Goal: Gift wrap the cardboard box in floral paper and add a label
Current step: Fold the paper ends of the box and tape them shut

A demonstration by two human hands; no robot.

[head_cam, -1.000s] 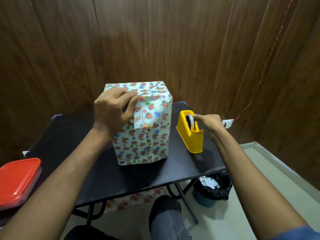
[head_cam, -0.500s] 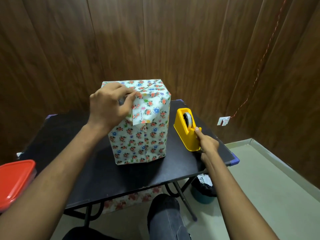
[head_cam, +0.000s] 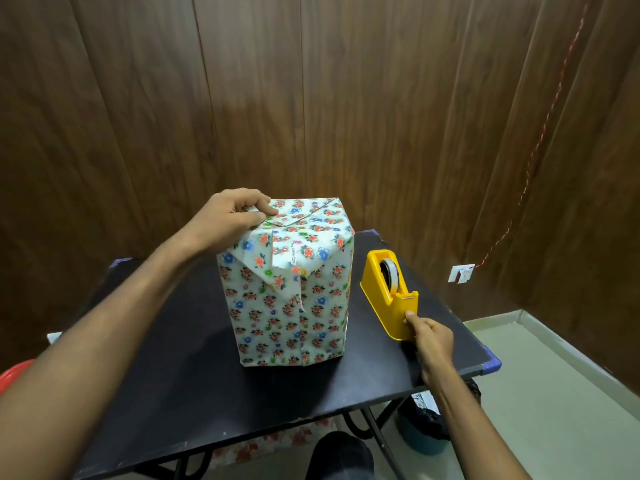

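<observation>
One black folding table (head_cam: 194, 393) fills the middle of the view in front of dark wood panelling (head_cam: 311, 98). On it stands one cardboard box wrapped in floral paper (head_cam: 294, 306), upright near the centre, with one folded triangular flap (head_cam: 263, 265) hanging loose over its near face. One yellow tape dispenser (head_cam: 389, 299) sits just beside the box at about 3 o'clock, holding one roll of tape (head_cam: 391, 275). There are two hands. The left hand (head_cam: 232, 216) rests on the box's top edge at 11 o'clock, its thumb and fingers pinching the paper there. The right hand (head_cam: 429, 341), fingers curled, grips the near end of the dispenser, thumb tip against the yellow casing. Compared with a second ago, that hand has left the roll at the top of the dispenser and dropped to its near end, and the left hand has shifted from the box's front face up to the top edge. A printed line of small writing (head_cam: 292, 252) runs along one paper edge, too small to read. At 8 o'clock one red lid (head_cam: 10, 379) barely shows at the frame edge.
</observation>
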